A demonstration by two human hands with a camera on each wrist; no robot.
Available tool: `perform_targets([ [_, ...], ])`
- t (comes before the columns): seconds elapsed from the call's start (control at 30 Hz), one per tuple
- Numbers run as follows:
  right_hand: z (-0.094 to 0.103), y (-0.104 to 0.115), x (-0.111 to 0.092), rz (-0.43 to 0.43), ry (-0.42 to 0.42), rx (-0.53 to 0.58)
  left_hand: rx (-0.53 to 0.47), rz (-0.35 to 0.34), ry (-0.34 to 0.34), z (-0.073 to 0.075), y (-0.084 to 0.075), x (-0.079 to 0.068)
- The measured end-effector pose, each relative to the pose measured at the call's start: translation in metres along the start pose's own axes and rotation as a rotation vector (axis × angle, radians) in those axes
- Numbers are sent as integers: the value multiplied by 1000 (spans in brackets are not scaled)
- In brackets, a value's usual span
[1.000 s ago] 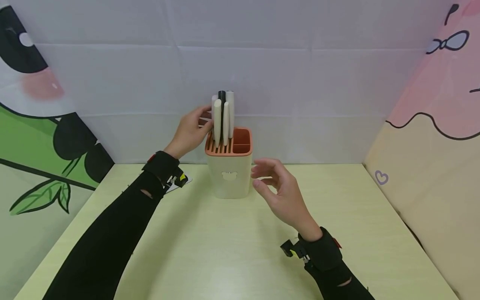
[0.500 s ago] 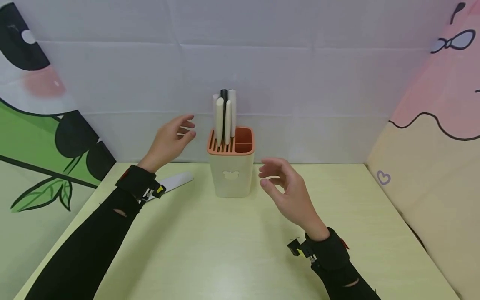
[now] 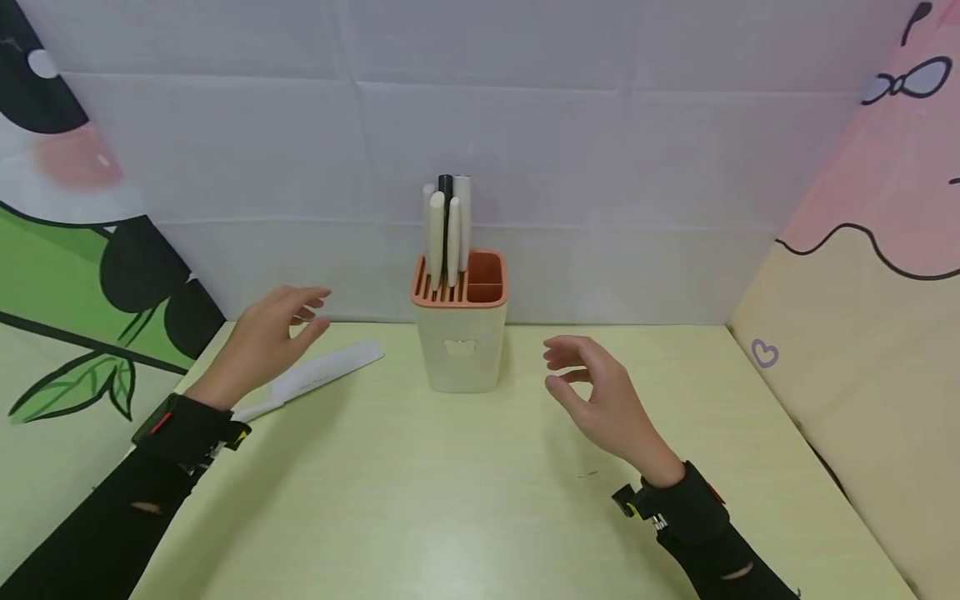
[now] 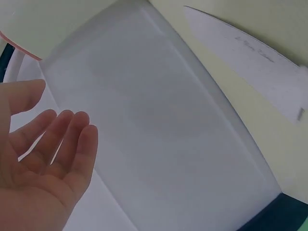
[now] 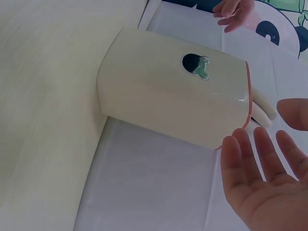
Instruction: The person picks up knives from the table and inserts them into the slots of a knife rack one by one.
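Nothing is in my left hand (image 3: 262,342), which hovers with relaxed fingers above the left side of the table. Under and beside it lies a knife (image 3: 326,371) with a broad white blade and a white handle, partly covered by the wrist. The left wrist view shows its blade (image 4: 248,55) with small lettering. A cream knife holder (image 3: 461,354) with an orange slotted top stands upright near the back wall. Several white handles (image 3: 437,237) and one black handle (image 3: 446,187) rise from its slots. My right hand (image 3: 600,400), fingers loosely bent and holding nothing, is to the holder's right.
The pale wooden table (image 3: 435,500) runs back to a creased white wall covering (image 3: 585,183). Cartoon-printed panels flank it, a green one (image 3: 52,283) on the left and a pink and beige one (image 3: 862,333) on the right. Two square orange compartments (image 3: 486,293) open in the holder's top.
My left hand has come away from the handles in the holder, moving left and down, so more of the knife on the table shows. My right hand has drifted slightly right and down.
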State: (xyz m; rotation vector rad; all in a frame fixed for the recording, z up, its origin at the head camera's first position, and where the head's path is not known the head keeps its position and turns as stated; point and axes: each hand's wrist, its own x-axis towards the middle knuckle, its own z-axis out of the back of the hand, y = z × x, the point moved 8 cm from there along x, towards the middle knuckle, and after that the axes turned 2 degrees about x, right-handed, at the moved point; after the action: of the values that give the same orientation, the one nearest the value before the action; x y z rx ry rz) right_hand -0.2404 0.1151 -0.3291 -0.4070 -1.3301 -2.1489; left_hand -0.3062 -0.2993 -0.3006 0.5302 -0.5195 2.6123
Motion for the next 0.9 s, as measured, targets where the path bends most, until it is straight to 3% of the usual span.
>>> perform_targets([
  [0.3,4,-16,-16,-9,78,-135,104,48,97,-7,39,-54],
  [0.43,5,-20,-22,17,111,-213,162,37,129,-12,57,-74],
  [0.57,5,-27,-29,1,146,-269,208,41,224,-20,74,-89],
  [0.73,-1,-38,-39,-63,215,-315,220,131,374,-31,95,-103],
  [0.9,-6,-45,-44,-104,273,-339,238,138,398,-38,108,-113],
])
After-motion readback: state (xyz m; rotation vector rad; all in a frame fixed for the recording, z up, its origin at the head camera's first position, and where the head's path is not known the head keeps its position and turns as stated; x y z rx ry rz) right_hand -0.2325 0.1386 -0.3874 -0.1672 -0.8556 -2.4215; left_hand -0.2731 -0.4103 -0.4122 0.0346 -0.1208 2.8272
